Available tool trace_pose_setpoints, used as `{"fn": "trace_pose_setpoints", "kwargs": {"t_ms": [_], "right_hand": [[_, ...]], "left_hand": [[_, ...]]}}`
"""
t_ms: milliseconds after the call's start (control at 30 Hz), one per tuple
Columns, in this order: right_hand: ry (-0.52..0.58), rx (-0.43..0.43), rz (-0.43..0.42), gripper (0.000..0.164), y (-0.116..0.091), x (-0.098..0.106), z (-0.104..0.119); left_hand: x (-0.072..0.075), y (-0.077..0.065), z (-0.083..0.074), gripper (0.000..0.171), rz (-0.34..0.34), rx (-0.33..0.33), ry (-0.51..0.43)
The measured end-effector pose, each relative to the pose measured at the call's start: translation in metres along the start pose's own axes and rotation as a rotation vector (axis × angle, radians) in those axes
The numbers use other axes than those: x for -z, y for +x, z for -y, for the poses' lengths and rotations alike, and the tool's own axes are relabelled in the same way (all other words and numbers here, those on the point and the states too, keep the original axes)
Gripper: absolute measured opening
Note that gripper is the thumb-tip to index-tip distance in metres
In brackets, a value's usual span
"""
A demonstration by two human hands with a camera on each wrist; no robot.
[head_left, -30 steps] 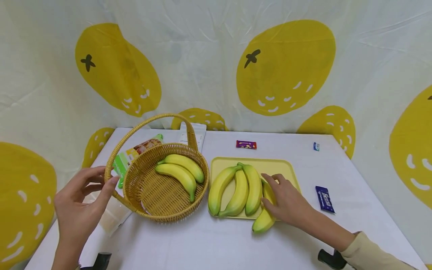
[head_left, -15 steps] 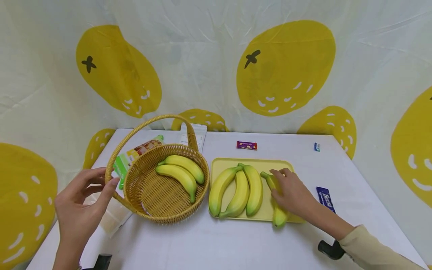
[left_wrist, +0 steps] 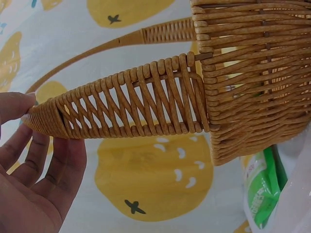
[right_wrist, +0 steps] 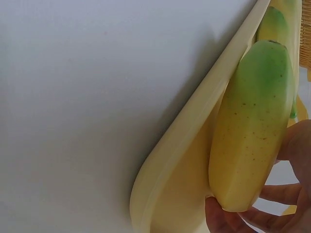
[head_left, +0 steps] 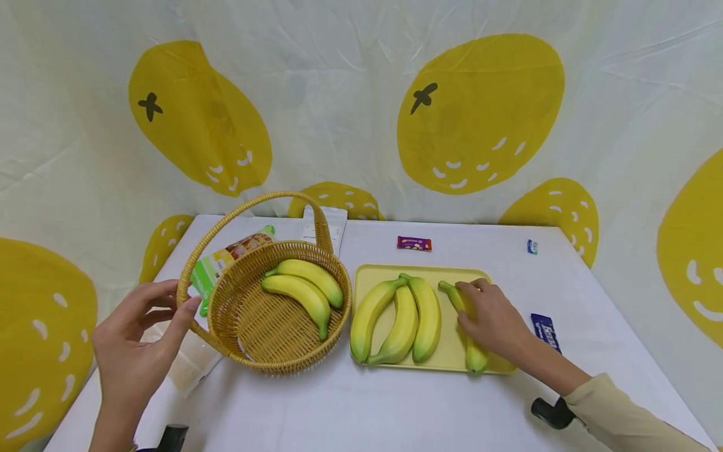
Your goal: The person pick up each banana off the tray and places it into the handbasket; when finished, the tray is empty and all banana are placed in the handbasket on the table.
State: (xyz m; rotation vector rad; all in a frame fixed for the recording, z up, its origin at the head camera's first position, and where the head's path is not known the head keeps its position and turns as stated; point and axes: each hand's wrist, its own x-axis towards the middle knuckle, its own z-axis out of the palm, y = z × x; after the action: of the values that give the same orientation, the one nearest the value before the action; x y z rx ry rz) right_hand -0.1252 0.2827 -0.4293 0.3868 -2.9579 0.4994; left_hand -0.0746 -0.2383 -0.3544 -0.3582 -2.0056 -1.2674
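Pinching the arched handle (left_wrist: 124, 104) of a round brown wicker basket (head_left: 262, 326) at its 9 o'clock side: that's your left hand (head_left: 132, 339), thumb against fingers. Your right hand (head_left: 494, 314) curls round a curved yellow banana with green ends (right_wrist: 250, 126), 3 o'clock in a rectangular pale-yellow tray (head_left: 452, 339), tip at the 5 o'clock rim. Three similar yellow bananas (head_left: 402, 326) fill 9 o'clock to centre; two more bananas (head_left: 302, 297) lie at 2 o'clock in your basket. Dark-blue wrapped bar (head_left: 545, 329), 3 o'clock of tray.
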Motion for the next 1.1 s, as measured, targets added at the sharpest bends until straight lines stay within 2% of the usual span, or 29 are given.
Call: {"fn": "trace_pose_setpoints", "kwargs": {"t_ms": [400,767,1100], "right_hand": [[0.005,0.006,-0.001,0.057,0.004,-0.002,-0.005],[0.005,0.017,-0.014,0.055,0.015,0.008,-0.002],[-0.008,0.045,-0.022,0.055,0.023,0.018,0.012]], "left_hand": [[0.001,0.0,-0.002,0.037,0.014,0.012,0.027],[0.003,0.001,-0.004,0.038,0.043,0.066,0.082],[0.002,0.001,-0.004,0.038,0.034,0.018,0.045]]}}
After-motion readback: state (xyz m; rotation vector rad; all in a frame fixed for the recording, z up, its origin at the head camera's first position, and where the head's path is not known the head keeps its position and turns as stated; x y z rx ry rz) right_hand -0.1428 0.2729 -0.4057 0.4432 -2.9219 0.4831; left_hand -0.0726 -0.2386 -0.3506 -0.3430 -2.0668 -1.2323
